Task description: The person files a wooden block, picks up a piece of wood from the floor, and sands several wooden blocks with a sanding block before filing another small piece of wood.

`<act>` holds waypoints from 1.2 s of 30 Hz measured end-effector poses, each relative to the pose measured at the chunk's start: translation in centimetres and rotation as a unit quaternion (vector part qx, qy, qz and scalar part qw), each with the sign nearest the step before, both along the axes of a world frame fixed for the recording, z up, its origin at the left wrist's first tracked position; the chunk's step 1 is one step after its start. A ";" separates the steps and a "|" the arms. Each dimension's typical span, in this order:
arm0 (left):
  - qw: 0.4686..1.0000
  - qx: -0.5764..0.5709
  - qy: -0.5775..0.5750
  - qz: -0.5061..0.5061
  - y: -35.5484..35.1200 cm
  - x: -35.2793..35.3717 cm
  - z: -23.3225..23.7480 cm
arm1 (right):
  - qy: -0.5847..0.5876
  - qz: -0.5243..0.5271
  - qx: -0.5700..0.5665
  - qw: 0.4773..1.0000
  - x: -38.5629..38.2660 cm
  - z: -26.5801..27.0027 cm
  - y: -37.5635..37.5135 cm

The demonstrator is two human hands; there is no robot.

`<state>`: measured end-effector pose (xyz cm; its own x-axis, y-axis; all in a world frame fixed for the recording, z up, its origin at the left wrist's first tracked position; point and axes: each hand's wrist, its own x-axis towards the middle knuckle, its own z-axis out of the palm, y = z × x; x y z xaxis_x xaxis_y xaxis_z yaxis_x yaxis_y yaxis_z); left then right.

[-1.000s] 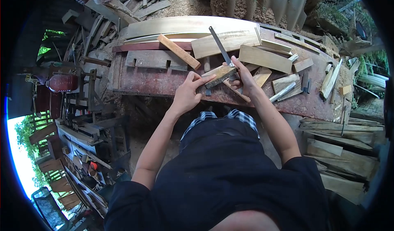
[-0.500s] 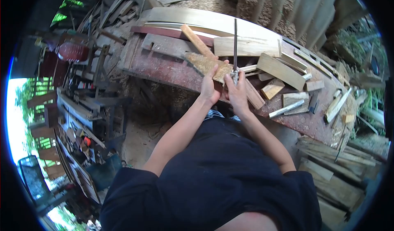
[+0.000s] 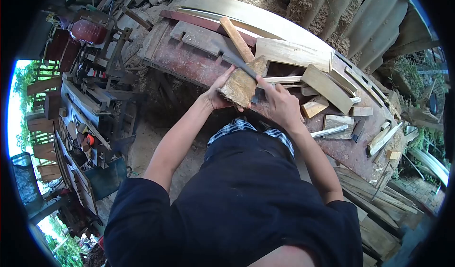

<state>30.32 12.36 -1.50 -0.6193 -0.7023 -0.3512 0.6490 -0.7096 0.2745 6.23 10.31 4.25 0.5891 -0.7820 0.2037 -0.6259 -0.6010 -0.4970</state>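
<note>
Open-air workshop, red table (image 3: 187,67) littered with offcuts. The left hand (image 3: 214,97) has its grip closed on a wood block (image 3: 239,87), bracing it. The right hand (image 3: 282,106) grips a metal blade (image 3: 239,64) laid across the block just beyond that grip.

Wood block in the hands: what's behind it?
A dark metal blade juts up-left past the top edge of the wood block, over the red workbench. The left hand and right hand flank the block. The blade's lower end and the bench directly behind are covered.
</note>
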 end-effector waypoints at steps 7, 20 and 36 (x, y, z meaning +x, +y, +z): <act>0.999 0.046 0.004 0.010 -0.1 0.7 1.0 | 0.029 0.046 0.004 0.999 1.1 1.4 1.0; 0.999 -0.002 -0.002 -0.038 0.5 0.1 1.3 | 0.050 -0.003 0.018 0.999 -0.5 0.0 -1.5; 0.984 0.068 -0.155 -0.053 -0.5 -1.5 4.8 | -0.382 -0.213 0.503 0.746 0.4 -2.1 -5.1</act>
<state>28.78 11.83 3.32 -0.5342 -0.5728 -0.6217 0.4691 -0.8127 0.3456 6.60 5.24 2.15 0.2568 -0.8485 -0.4628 0.0425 0.4883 -0.8716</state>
